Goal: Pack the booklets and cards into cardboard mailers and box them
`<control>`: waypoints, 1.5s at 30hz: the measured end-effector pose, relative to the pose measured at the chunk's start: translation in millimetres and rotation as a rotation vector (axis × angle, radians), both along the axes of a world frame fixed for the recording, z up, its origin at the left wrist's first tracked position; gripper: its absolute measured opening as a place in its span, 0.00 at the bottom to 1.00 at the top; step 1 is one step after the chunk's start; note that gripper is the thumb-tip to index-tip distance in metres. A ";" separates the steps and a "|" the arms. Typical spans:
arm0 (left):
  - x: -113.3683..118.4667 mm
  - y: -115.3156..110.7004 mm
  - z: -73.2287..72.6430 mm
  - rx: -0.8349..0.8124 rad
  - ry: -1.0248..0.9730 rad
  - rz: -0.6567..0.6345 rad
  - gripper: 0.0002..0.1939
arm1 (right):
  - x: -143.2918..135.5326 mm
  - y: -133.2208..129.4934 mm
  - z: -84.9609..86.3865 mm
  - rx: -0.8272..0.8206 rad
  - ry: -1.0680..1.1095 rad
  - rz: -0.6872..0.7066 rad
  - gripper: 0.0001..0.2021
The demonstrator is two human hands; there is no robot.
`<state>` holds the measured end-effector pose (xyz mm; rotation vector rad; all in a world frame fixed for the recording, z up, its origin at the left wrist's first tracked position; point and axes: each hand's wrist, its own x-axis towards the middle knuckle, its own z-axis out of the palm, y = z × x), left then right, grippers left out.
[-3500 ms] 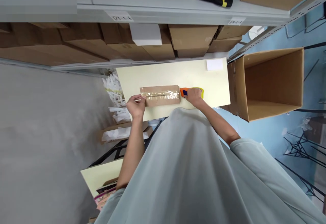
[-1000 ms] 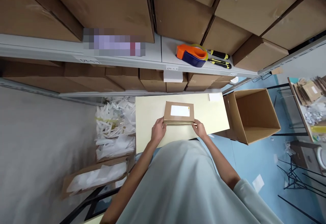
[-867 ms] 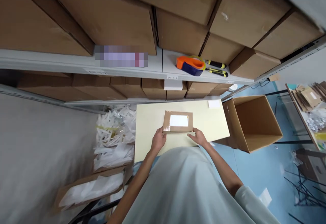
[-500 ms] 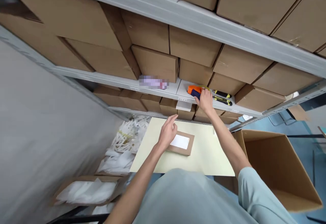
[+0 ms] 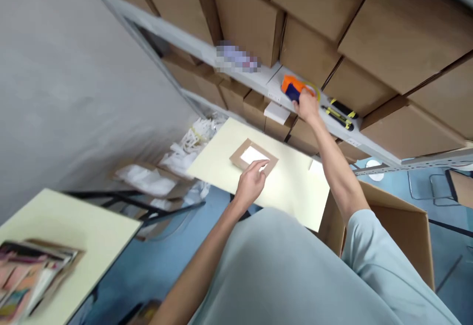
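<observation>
My right hand [image 5: 307, 106] is closed around an orange and dark-blue tape dispenser [image 5: 290, 86] at the metal shelf's front edge. A curve of yellow tape shows behind the fingers. Whether the dispenser touches the shelf, I cannot tell. Over the near corner of a flat cardboard box [image 5: 240, 156] hovers my left hand [image 5: 252, 181], its fingers loosely extended and nothing visible in them. A white label [image 5: 254, 154] lies on that box's top. The box rests on a pale yellow table [image 5: 291, 194]. Black-and-yellow cutters [image 5: 338, 118] lie on the shelf, right of my right hand.
Cardboard boxes [image 5: 391, 44] fill the shelf [image 5: 207, 51] behind the tools. A large open carton [image 5: 401, 231] stands right of the table. White packing material [image 5: 185, 147] is heaped to the left. A second table [image 5: 111, 221] with printed papers [image 5: 33, 276] sits lower left.
The view has turned, bringing the second table into sight. My left hand has moved from the box's left side to above its near edge. My right hand stays on the tape dispenser.
</observation>
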<state>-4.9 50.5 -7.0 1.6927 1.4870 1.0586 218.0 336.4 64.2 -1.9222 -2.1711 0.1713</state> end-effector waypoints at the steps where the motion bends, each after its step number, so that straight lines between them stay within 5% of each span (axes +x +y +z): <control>1: 3.1 -13.1 -2.9 -0.020 -0.020 0.023 0.21 | 2.3 -17.6 -9.0 0.011 0.041 0.044 0.29; 4: 13.5 -48.1 -9.8 -0.079 -0.098 0.130 0.17 | -2.3 -110.6 -42.6 0.011 0.474 0.202 0.34; 9: 32.7 -95.8 -40.0 -0.183 -0.141 0.227 0.15 | -40.3 -296.8 -107.2 -0.490 1.173 -0.046 0.32; 13: 41.5 -123.9 -69.8 -0.266 -0.150 0.275 0.12 | -58.0 -361.6 -145.6 -0.683 1.336 -0.227 0.32; 16: 39.8 -135.8 -72.1 -0.293 -0.111 0.328 0.11 | -56.8 -371.9 -145.1 -0.675 1.319 -0.186 0.31; 21: 25.4 -144.2 -51.7 -0.253 -0.061 0.305 0.09 | -54.8 -369.6 -121.2 -0.726 1.307 -0.003 0.30; 25: 11.9 -142.2 -46.2 -0.234 0.028 0.293 0.09 | -63.4 -363.5 -119.0 -0.788 1.288 0.063 0.30; 28: -1.2 -131.9 -37.6 -0.203 0.024 0.273 0.12 | -64.4 -361.3 -121.7 -0.707 1.219 0.058 0.31; 32: -21.3 -106.1 -7.2 -0.103 -0.089 0.279 0.24 | -49.1 -359.4 -122.3 -0.637 1.081 0.104 0.30; 38: -34.2 -69.5 23.3 -0.023 0.023 0.079 0.16 | -14.0 -352.0 -122.2 -0.393 0.710 0.342 0.22; 45: -27.2 -74.3 39.2 0.064 0.114 -0.018 0.15 | 20.7 -339.8 -110.2 -0.032 0.420 0.595 0.12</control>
